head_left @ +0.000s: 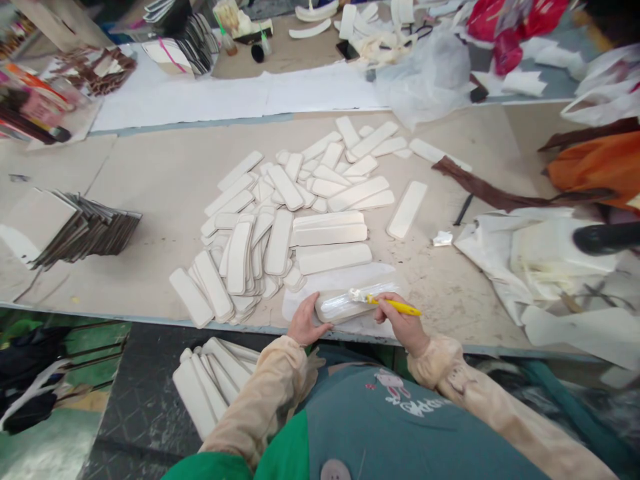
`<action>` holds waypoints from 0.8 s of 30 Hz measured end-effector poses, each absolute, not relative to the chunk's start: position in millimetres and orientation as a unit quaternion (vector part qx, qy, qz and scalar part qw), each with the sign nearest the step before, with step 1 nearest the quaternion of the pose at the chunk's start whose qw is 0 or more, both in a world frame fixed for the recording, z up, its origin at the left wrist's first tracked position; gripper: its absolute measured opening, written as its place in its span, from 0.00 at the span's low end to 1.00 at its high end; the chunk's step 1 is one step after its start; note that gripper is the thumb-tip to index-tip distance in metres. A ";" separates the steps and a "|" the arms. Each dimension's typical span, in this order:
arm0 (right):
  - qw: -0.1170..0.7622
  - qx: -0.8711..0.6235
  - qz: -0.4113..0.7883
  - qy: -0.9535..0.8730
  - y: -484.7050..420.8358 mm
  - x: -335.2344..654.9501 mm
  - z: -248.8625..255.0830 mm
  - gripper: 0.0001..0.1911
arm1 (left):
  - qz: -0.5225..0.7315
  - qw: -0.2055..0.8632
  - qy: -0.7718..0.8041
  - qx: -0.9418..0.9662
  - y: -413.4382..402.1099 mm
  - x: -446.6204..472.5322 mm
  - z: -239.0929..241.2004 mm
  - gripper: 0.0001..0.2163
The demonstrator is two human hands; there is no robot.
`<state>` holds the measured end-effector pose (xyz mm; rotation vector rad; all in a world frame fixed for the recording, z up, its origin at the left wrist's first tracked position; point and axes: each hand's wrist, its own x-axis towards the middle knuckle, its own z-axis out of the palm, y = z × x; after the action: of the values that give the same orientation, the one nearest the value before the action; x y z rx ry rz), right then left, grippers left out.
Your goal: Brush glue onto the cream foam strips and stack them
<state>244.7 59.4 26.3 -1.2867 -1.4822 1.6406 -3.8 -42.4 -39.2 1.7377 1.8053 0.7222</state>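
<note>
In the head view my right hand [404, 327] is closed around the yellow handle of a brush [400, 306]. The brush's white-coated tip rests on a long pale strip with rounded ends [335, 308], which carries a glossy white smear along its length. My left hand [306, 321] lies at the strip's left end, thumb and fingers apart, touching its edge. Under the strip is a sheet of white paper [305, 291]. Just beyond, a loose heap of similar pale strips [285, 187] spreads over the table.
At the left stands a stack of dark-edged pieces [100, 230]. To the right are a white container [555, 250] on crumpled paper, a brown strip of material [480, 187] and an orange cloth [595, 167]. More pale strips [210, 383] lie on a dark surface below the table's front edge.
</note>
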 end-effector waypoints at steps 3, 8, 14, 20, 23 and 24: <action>0.272 -0.467 0.634 -0.552 54.1 234.2 29.0 0.14 | 0.273 0.275 0.656 0.648 -44.2 -7.6 -42.0 0.44; 0.240 -0.432 0.665 -0.559 44.8 215.3 33.1 0.14 | 0.279 0.269 0.660 0.644 -47.6 -13.1 -43.6 0.42; 0.218 -0.401 0.689 -0.563 37.8 191.2 28.4 0.13 | 0.295 0.260 0.646 0.654 -45.5 -14.0 -43.2 0.37; 0.205 -0.398 0.684 -0.576 39.9 182.5 14.7 0.12 | 0.290 0.249 0.654 0.653 -44.3 -12.6 -42.5 0.35; 0.208 -0.411 0.656 -0.598 43.9 191.3 15.7 0.13 | 0.280 0.243 0.661 0.652 -43.8 -11.8 -41.6 0.34; 0.212 -0.420 0.644 -0.603 45.6 196.6 17.4 0.13 | 0.280 0.240 0.661 0.654 -43.5 -11.9 -41.7 0.34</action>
<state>196.6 45.6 17.4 -1.1670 -1.6740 1.7887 -11.9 -43.5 -41.7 1.7894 1.8079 0.7668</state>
